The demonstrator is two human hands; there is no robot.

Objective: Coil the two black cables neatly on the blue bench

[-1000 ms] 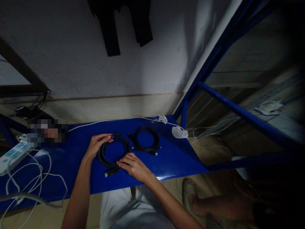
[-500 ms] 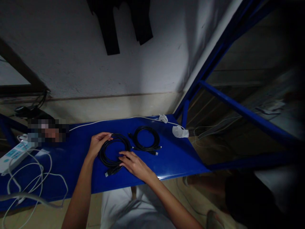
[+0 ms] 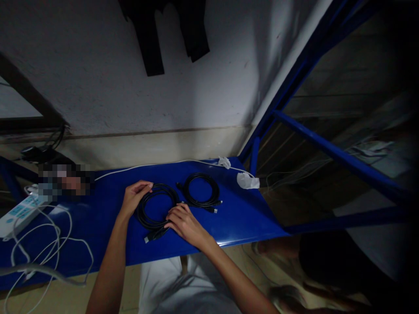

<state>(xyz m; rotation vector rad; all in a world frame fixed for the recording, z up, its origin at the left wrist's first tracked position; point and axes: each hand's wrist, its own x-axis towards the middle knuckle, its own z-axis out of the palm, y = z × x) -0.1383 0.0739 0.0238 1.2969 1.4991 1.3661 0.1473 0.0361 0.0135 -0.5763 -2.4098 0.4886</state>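
Note:
A coiled black cable [image 3: 144, 218] lies on the blue table [image 3: 229, 224], its connector end pointing toward the front edge. My left hand [image 3: 135, 196] pinches the coil at its upper left, thumb and fingers together. At the coil's right side, my right hand [image 3: 183, 222] has its fingers curled round the cable loops. A second coiled black cable [image 3: 216, 187] rests just to the right, with its metal plugs at the coil's lower side; neither hand is touching it.
A white power strip [image 3: 19, 213] and tangled white cords [image 3: 59, 244] occupy the left end. A thin white cable runs along the back edge to white wrappings [image 3: 248, 180]. Blue frame bars [image 3: 327, 152] stand right. Another person's leg [image 3: 281, 248] shows at lower right.
My right hand's fingers have moved slightly up and right and closed onto the coil's right side. My left hand has barely moved. The other person at lower right has shifted.

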